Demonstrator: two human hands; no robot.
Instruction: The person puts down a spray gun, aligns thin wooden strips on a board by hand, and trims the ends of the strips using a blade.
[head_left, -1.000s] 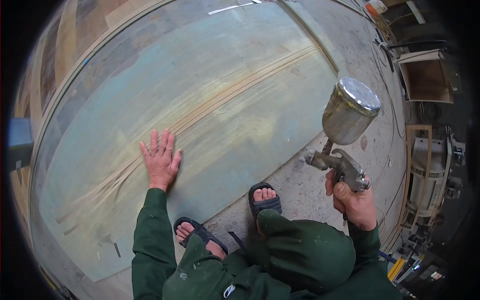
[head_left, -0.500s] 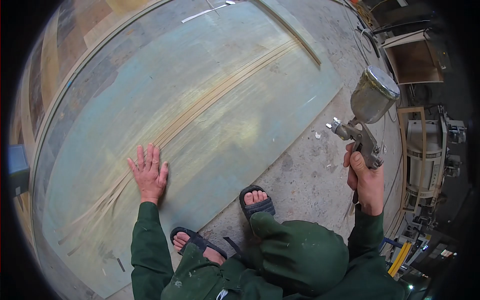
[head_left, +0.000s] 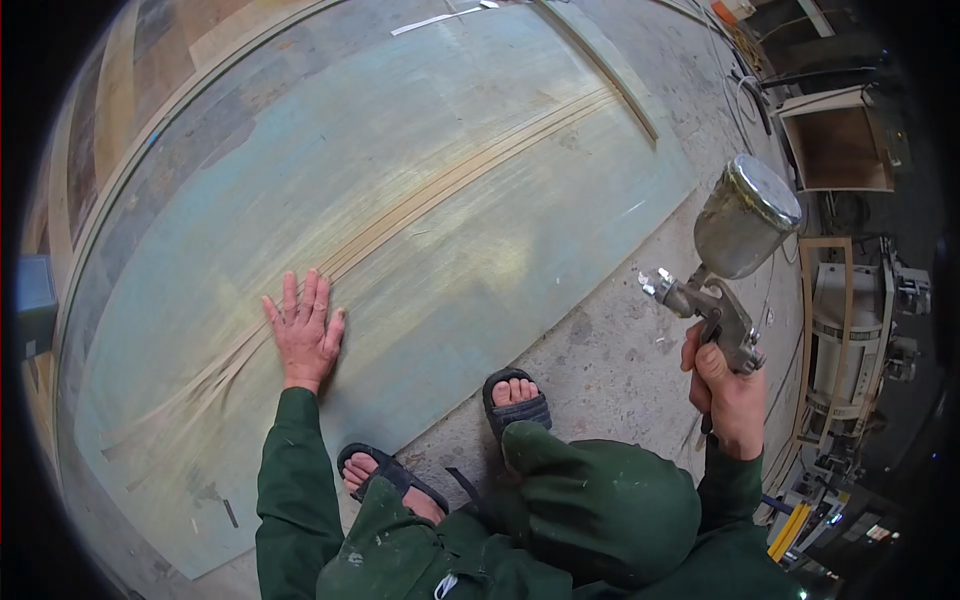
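Observation:
My left hand (head_left: 305, 335) lies flat with its fingers spread over thin wooden strips (head_left: 420, 200), on a large greenish board (head_left: 400, 350) on the floor. The strips run side by side toward the upper right and fan out loosely below and left of the hand. At the right, my right hand (head_left: 727, 390) is wrapped round the handle of a metal spray gun (head_left: 720, 315). Its round cup (head_left: 745, 220) sits on top, and its nozzle points left, over the floor beside the board. A wooden bar (head_left: 600, 70) lies across the board near the strips' far ends.
My sandaled feet (head_left: 515, 395) stand near the board's lower edge. Hoses (head_left: 730, 100) run over the concrete floor at the upper right. An open wooden box (head_left: 838, 145) and a pale machine (head_left: 840, 330) stand along the right. A blue container (head_left: 37, 300) is at the left.
Over the last second the spray gun has shifted right and its nozzle has swung somewhat. My left hand keeps lying on the strips. The view has shifted a little.

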